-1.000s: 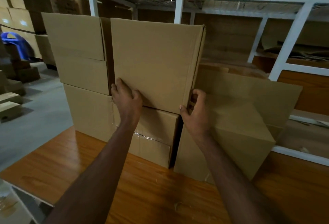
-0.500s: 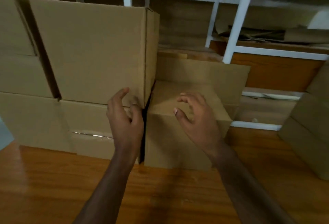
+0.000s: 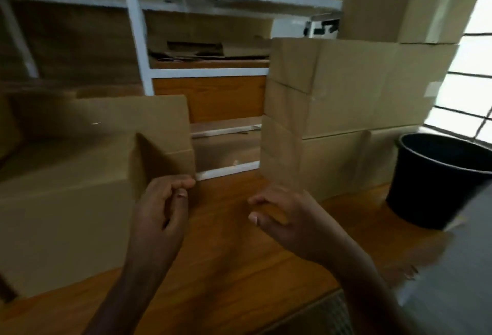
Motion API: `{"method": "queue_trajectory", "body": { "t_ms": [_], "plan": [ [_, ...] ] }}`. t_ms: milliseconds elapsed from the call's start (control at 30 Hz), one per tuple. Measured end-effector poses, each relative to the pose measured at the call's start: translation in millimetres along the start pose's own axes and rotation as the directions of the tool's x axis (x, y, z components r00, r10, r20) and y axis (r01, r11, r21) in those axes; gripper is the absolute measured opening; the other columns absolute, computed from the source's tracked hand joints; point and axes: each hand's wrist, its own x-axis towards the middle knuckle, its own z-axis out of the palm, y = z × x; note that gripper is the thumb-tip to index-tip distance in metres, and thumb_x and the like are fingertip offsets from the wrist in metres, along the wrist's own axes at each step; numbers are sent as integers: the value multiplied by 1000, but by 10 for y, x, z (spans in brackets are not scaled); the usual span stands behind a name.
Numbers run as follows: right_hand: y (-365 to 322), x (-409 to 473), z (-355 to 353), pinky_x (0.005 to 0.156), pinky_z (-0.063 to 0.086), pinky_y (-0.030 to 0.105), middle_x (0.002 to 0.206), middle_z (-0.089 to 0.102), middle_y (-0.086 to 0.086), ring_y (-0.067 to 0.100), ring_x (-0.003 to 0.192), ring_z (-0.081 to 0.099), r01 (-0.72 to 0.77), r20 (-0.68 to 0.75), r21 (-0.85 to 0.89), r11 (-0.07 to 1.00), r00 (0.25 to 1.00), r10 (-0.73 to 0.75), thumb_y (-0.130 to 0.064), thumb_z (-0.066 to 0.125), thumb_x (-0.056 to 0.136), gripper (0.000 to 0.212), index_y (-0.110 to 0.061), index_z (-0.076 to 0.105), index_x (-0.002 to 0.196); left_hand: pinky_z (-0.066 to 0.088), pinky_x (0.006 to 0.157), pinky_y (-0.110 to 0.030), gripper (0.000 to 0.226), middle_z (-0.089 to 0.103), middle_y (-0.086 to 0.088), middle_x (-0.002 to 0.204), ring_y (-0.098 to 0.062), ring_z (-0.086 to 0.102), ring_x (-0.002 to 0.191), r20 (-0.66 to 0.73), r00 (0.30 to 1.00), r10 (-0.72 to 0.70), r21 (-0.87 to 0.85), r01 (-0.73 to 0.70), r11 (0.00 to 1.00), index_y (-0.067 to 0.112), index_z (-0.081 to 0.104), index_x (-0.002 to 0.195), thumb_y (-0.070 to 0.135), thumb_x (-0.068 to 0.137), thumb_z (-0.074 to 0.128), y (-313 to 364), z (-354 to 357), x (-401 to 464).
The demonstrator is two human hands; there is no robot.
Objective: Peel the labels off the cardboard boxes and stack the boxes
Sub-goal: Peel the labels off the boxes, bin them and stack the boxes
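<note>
A plain cardboard box (image 3: 66, 214) stands on the wooden table (image 3: 226, 268) at the left, with another box (image 3: 119, 119) behind it. My left hand (image 3: 162, 209) hovers just off its right corner, fingers loosely curled, holding nothing. My right hand (image 3: 287, 217) hangs over the table's middle, fingers loosely curled and empty. A stack of cardboard boxes (image 3: 343, 116) rises at the right, a small pale label (image 3: 432, 89) on its side. The picture is blurred.
A black bin (image 3: 436, 180) stands on the table at the far right, beside a bright barred window (image 3: 474, 68). A white metal shelf frame (image 3: 138, 41) with flattened cardboard runs behind the table. A grey surface (image 3: 452, 268) fills the lower right corner.
The view has swung right, away from the left stack. Both hands have left the boxes and moved right, empty. The right stack and black bin have come into sight.
</note>
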Motion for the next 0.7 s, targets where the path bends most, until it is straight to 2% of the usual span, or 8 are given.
{"method": "queue_trajectory", "body": {
  "t_ms": [67, 167, 233, 300, 400, 500, 600, 700],
  "plan": [
    [323, -316, -278, 85, 53, 30, 113, 60, -15, -1, 101, 56, -63, -58, -54, 997, 997, 60, -43, 52, 96, 29, -29, 59, 120, 43, 83, -13, 23, 62, 12, 107, 2, 56, 101, 93, 995, 43, 8, -44, 999, 21, 66, 106, 24, 95, 46, 262, 454, -3],
    [720, -722, -639, 78, 51, 27, 100, 57, -21, -2, 92, 54, -109, -155, -100, 989, 984, 92, -40, 54, 96, 15, -32, 60, 107, 43, 85, -15, 22, 61, 17, 109, 3, 56, 106, 178, 982, 64, -6, -64, 998, 34, 62, 106, 34, 95, 42, 639, 1042, -17],
    [929, -911, -837, 76, 50, 25, 97, 55, -22, -2, 90, 55, -139, -171, -72, 988, 977, 125, -40, 56, 95, 13, -32, 61, 104, 40, 83, -8, 17, 58, 24, 108, 6, 54, 106, 247, 967, 64, -18, -61, 998, 39, 60, 103, 28, 98, 47, 860, 1353, -22],
    [1095, -1015, -1007, 74, 48, 22, 95, 55, -23, -2, 89, 56, -137, -174, -72, 988, 977, 123, -43, 54, 94, 17, -33, 62, 105, 38, 81, -5, 18, 56, 27, 105, 9, 53, 105, 312, 948, 65, -14, -64, 998, 35, 62, 102, 22, 99, 50, 1011, 1611, -8],
    [1293, -1057, -1198, 71, 44, 15, 94, 55, -22, -3, 87, 56, -121, -211, -86, 989, 972, 101, -41, 56, 93, 18, -30, 63, 105, 39, 81, -6, 17, 56, 27, 105, 9, 52, 105, 342, 936, 79, -6, -82, 997, 31, 65, 102, 25, 97, 50, 1127, 1903, 72],
    [1418, -1001, -1314, 69, 44, 16, 93, 55, -20, -2, 86, 56, -123, -262, -103, 987, 961, 92, -34, 60, 94, 10, -29, 63, 102, 43, 84, -14, 18, 60, 19, 107, 6, 54, 104, 358, 929, 98, -28, -94, 995, 26, 67, 104, 16, 98, 53, 1185, 2104, 215],
    [1498, -860, -1369, 70, 46, 18, 94, 56, -18, -2, 86, 55, -124, -296, -147, 981, 952, 76, -29, 61, 94, 11, -24, 65, 103, 44, 86, -19, 18, 59, 19, 105, 5, 53, 103, 360, 925, 119, -39, -113, 993, 29, 65, 103, 17, 99, 52, 1193, 2245, 386],
    [1581, -685, -1353, 66, 41, 16, 93, 55, -15, -1, 82, 53, -151, -336, -202, 968, 939, 76, -24, 63, 94, 12, -19, 66, 104, 42, 81, -8, 19, 60, 18, 104, 5, 55, 101, 351, 926, 137, -106, -106, 989, 28, 66, 102, 14, 98, 53, 1139, 2330, 560]
  ]
}}
